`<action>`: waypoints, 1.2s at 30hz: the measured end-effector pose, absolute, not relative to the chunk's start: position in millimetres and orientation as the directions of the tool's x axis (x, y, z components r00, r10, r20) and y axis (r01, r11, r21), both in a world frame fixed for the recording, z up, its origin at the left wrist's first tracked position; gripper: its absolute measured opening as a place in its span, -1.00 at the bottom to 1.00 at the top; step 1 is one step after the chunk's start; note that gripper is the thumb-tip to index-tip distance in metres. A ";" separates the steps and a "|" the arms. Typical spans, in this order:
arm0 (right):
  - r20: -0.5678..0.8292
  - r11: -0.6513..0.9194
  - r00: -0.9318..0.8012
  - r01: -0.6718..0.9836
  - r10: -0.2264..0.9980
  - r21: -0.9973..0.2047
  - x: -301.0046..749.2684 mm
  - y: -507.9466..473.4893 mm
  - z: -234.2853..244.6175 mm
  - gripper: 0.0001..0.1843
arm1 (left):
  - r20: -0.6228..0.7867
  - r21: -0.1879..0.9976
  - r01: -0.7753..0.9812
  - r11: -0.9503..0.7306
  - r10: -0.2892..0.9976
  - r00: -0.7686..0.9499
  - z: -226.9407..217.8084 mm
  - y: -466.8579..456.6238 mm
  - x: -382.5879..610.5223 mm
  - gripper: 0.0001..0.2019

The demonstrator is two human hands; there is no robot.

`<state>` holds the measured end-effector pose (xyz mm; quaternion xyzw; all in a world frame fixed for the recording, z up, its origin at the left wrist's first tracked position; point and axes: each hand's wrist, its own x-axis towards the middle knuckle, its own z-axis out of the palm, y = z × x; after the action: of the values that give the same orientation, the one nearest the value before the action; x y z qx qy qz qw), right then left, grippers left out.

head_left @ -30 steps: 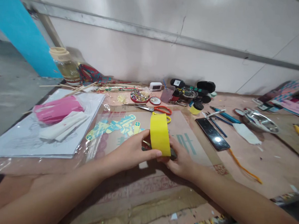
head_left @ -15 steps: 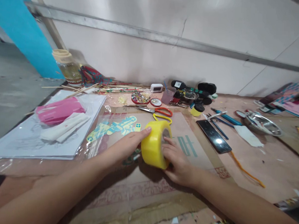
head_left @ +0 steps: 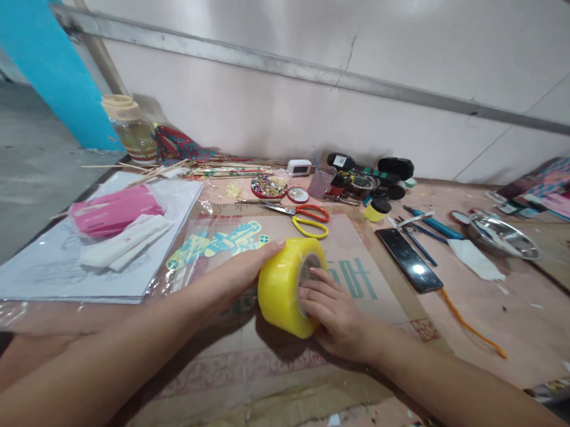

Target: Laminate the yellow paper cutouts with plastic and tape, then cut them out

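A wide roll of yellow tape (head_left: 284,283) stands on edge on the cardboard sheet (head_left: 358,268) in front of me. My left hand (head_left: 236,275) cups its left side, fingers wrapped over the top. My right hand (head_left: 335,308) presses against the roll's right face, with fingertips at the core hole. Just behind my left hand lie blue-and-yellow paper cutouts (head_left: 219,242) under clear plastic.
Orange-handled scissors (head_left: 297,210) and a yellow loop (head_left: 310,227) lie behind the roll. A black phone (head_left: 410,250), blue pens (head_left: 430,222) and a metal bowl (head_left: 501,234) are to the right. A pink packet (head_left: 116,209) on white sheets sits left. Jars and sticks line the wall.
The tape roll came down from an edge-on lifted hold onto the cardboard and turned, showing its core. Both hands moved a little left with it, and the right hand now lies against its side.
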<state>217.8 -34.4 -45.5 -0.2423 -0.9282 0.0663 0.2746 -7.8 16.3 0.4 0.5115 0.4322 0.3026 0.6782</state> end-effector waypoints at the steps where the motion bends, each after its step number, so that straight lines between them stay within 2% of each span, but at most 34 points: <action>1: 0.486 0.864 -0.715 0.414 0.503 -0.285 217.2 -34.7 -45.2 -0.48 | -0.300 0.942 0.008 0.334 0.836 0.460 -0.8 16.6 -8.2 -0.45; 3: 0.508 0.828 -0.655 0.428 0.560 -0.362 215.7 -35.1 -43.7 -0.56 | -0.325 0.914 -0.052 0.403 0.802 0.502 -3.7 16.7 -8.3 -0.47; 6: 0.555 0.750 -0.506 0.482 0.661 -0.453 214.8 -36.1 -40.6 -0.67 | -0.261 0.948 -0.021 0.319 0.811 0.524 -5.3 14.6 -6.4 -0.48; 9: 0.526 0.636 -0.368 0.547 0.766 -0.543 215.4 -38.9 -37.2 -0.59 | -0.223 0.974 0.090 0.208 0.805 0.550 -2.2 10.1 -3.7 -0.55; 13: 0.400 0.478 -0.266 0.557 0.877 -0.679 215.3 -43.4 -33.9 -0.52 | -0.154 0.985 0.032 0.171 0.769 0.621 -1.1 5.4 -1.0 -0.63; 18: 0.321 0.372 -0.190 0.461 0.928 -0.806 213.1 -43.8 -34.8 -0.41 | -0.097 0.977 -0.081 0.199 0.745 0.660 -9.3 4.0 3.1 -0.50; 22: 0.280 0.329 -0.177 0.399 0.943 -0.856 211.9 -43.4 -34.8 -0.38 | -0.084 0.978 -0.087 0.189 0.742 0.665 -11.2 4.4 5.1 -0.46; 24: 0.247 0.292 -0.163 0.388 0.955 -0.874 211.7 -43.5 -34.2 -0.35 | -0.075 0.992 -0.035 0.125 0.771 0.633 -9.7 5.0 3.5 -0.40; 26: 0.222 0.258 -0.136 0.394 0.966 -0.882 211.7 -43.8 -33.8 -0.32 | 0.003 0.992 0.104 -0.066 0.860 0.511 -7.6 5.2 -0.4 -0.29; 28: 0.218 0.246 -0.116 0.408 0.969 -0.879 211.6 -43.9 -33.5 -0.31 | 0.244 0.872 0.308 -0.379 0.884 0.398 -5.3 4.2 -5.6 -0.28; 29: 0.224 0.250 -0.111 0.415 0.968 -0.875 211.4 -43.9 -33.4 -0.32 | 0.401 0.739 0.397 -0.545 0.828 0.392 -4.1 3.1 -8.2 -0.36; 31: 0.240 0.266 -0.113 0.416 0.964 -0.870 210.9 -43.9 -33.1 -0.33 | 0.640 0.396 0.476 -0.786 0.607 0.470 -1.5 -0.1 -12.8 -0.60; 33: 0.251 0.274 -0.110 0.411 0.962 -0.869 210.3 -43.8 -33.0 -0.36 | 0.729 0.111 0.467 -0.877 0.391 0.561 1.3 -3.9 -15.6 -0.78; 34: 0.252 0.273 -0.105 0.411 0.962 -0.870 210.0 -43.8 -33.1 -0.37 | 0.741 0.017 0.454 -0.891 0.316 0.593 2.7 -5.8 -16.4 -0.81; 36: 0.248 0.266 -0.098 0.415 0.964 -0.870 209.4 -44.0 -33.8 -0.40 | 0.729 -0.095 0.426 -0.900 0.228 0.645 4.9 -8.9 -16.8 -0.81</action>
<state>209.4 -44.0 -33.8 -0.5155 -0.6689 0.3183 0.4307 -16.8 -8.9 4.9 0.8975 0.1823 0.3798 -0.1302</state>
